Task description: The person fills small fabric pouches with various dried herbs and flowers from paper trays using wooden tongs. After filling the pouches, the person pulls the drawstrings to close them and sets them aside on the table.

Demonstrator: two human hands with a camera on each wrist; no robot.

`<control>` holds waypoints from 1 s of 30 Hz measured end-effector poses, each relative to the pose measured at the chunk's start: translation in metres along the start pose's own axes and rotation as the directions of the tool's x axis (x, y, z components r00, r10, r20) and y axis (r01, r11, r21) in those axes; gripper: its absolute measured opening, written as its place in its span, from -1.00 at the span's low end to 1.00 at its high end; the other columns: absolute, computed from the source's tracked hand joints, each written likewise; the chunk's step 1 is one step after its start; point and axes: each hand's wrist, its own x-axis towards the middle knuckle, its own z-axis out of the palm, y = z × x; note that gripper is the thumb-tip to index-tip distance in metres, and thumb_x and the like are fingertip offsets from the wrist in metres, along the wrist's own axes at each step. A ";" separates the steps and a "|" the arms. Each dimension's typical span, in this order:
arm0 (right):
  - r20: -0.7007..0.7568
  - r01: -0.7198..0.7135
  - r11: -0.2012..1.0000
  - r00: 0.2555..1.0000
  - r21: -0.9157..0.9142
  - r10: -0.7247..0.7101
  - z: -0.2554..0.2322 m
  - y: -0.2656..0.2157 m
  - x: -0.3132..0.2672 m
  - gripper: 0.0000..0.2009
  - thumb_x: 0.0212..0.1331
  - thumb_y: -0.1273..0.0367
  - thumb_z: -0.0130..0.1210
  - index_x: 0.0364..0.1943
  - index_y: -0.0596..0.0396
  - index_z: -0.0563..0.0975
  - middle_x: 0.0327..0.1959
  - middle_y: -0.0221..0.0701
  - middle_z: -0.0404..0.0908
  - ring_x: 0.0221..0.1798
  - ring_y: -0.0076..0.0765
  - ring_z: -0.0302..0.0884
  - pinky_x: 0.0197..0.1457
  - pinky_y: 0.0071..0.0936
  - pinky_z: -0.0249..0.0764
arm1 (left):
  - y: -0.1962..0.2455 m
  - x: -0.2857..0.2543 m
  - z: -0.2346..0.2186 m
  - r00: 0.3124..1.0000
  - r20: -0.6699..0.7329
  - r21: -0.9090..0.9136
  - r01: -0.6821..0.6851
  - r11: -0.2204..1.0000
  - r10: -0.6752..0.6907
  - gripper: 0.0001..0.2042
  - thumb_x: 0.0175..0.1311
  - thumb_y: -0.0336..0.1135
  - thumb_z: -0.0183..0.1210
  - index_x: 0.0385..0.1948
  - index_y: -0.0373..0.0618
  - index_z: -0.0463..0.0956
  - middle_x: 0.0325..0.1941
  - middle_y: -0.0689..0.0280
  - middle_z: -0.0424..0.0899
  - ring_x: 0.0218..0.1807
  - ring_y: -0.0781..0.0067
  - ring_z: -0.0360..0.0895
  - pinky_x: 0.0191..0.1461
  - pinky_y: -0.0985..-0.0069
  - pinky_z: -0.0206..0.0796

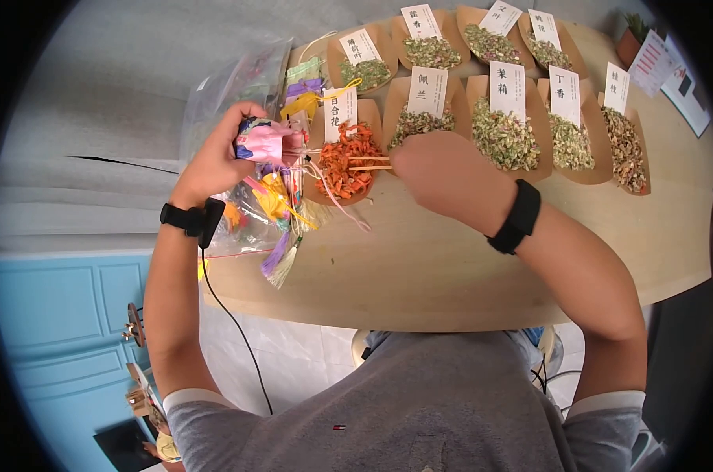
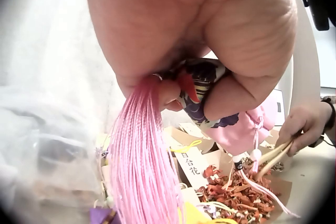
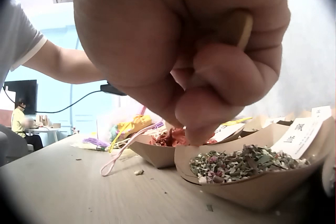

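My left hand (image 1: 215, 161) grips a small pink and navy cloth pouch (image 1: 265, 146) on its side over the left of the table. From the pouch hangs a long pink tassel (image 2: 144, 155), and its cords with beads dangle near the mouth. My right hand (image 1: 458, 177) holds wooden tongs (image 1: 370, 167), whose tips reach into dried orange-red petals (image 1: 342, 177). These petals fill a brown paper boat tray (image 1: 372, 114) with a white card. The right wrist view shows one rounded wooden end (image 3: 242, 29) of the tongs between the curled fingers.
Several more paper trays of dried herbs (image 1: 504, 138), each with a card, stand in two rows at the back and right. Plastic bags with colourful pouches and a purple tassel (image 1: 274, 256) lie at the left. A potted plant (image 1: 631, 35) stands far right.
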 end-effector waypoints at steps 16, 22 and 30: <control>-0.056 0.000 0.998 0.998 -0.064 -0.003 -0.038 0.003 0.015 -0.92 0.09 0.42 0.11 -0.46 0.10 0.59 -0.50 -0.24 0.62 -0.36 -0.05 0.65 -0.29 -0.15 0.56 | -0.012 -0.028 -0.001 0.994 -0.094 -0.304 0.029 0.952 -0.060 -0.31 -0.03 -0.82 -0.02 0.27 -0.13 0.25 0.16 0.28 0.48 0.19 0.44 0.50 0.25 0.50 0.37; 0.062 0.019 0.996 0.998 -0.085 -0.014 -0.030 -0.001 0.011 -0.91 0.08 0.42 0.10 -0.45 0.14 0.59 -0.47 -0.20 0.63 -0.35 -0.02 0.65 -0.29 -0.14 0.56 | -0.007 -0.028 0.003 0.996 -0.089 -0.373 -0.013 0.928 -0.022 -0.31 -0.02 -0.79 0.01 0.27 -0.12 0.26 0.12 0.31 0.47 0.20 0.50 0.44 0.21 0.55 0.35; 0.148 -0.148 0.969 0.982 0.199 0.120 -0.093 -0.018 0.007 -0.89 0.15 0.41 0.10 -0.36 0.17 0.59 -0.46 -0.11 0.58 -0.30 0.11 0.57 -0.21 -0.01 0.45 | -0.004 -0.042 0.003 0.996 -0.080 -0.586 -0.007 0.810 -0.049 -0.29 -0.06 -0.81 -0.02 0.27 -0.12 0.24 0.15 0.26 0.51 0.20 0.41 0.54 0.21 0.51 0.44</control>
